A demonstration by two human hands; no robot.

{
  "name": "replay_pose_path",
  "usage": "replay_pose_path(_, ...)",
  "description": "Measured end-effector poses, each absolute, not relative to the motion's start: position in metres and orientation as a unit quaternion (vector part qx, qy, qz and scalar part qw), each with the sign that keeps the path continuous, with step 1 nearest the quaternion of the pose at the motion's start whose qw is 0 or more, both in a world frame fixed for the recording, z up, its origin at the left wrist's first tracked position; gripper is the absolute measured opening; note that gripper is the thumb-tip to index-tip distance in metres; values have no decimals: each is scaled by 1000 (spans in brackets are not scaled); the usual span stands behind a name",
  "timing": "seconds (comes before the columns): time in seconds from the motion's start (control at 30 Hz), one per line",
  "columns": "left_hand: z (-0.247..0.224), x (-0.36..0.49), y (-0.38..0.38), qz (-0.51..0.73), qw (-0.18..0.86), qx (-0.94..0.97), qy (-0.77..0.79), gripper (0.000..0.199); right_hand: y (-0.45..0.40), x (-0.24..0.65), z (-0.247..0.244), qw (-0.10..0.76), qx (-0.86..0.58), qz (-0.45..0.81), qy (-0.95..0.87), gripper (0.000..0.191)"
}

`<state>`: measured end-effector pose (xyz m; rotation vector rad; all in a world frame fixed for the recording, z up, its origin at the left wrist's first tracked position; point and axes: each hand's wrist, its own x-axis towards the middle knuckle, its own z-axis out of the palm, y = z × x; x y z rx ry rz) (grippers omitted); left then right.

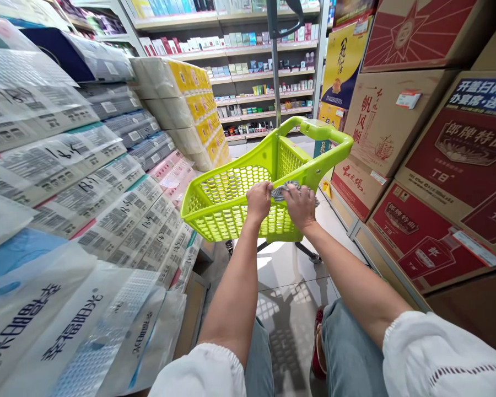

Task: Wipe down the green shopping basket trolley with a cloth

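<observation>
With left hand (258,204) gripping near rim of green basket (227,208), right hand (301,207) clutching gray cloth (278,193) there; seemingly mid-wipe, cannot tell remainder.

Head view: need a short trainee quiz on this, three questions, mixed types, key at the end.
1. What color is the basket?
A. Red
B. Green
C. Blue

2. True or false: the right hand is on the gray cloth, at the basket's side.

3. Fill in: the stacked cardboard boxes stand on the ____ side of the picture.

Key: 1. B; 2. True; 3. right
</observation>
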<state>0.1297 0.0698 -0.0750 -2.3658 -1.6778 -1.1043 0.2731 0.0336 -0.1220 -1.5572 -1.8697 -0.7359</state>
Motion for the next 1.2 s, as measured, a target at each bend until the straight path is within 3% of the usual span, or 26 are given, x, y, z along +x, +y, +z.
replay_pose_path(0.3,-79,134,71,-383,9,-757,-529,32,32,275,-112,328,-664,-247,-624,35)
replay_pose_path(0.53,-79,128,74,-390,3,-758,-523,31,18,272,-130,229,-642,-203,-703,33)
replay_pose_path(0.8,-82,129,70,-395,4,-748,-533,29,33,269,-107,298,-679,-231,-630,36)
replay_pose_path(1.07,-80,129,70,-387,-2,-748,-540,30,19,271,-137,224,-636,-197,-711,37)
replay_pose_path(1.2,-81,130,70,-388,4,-746,-542,30,29,274,-121,263,-641,-206,-691,35)
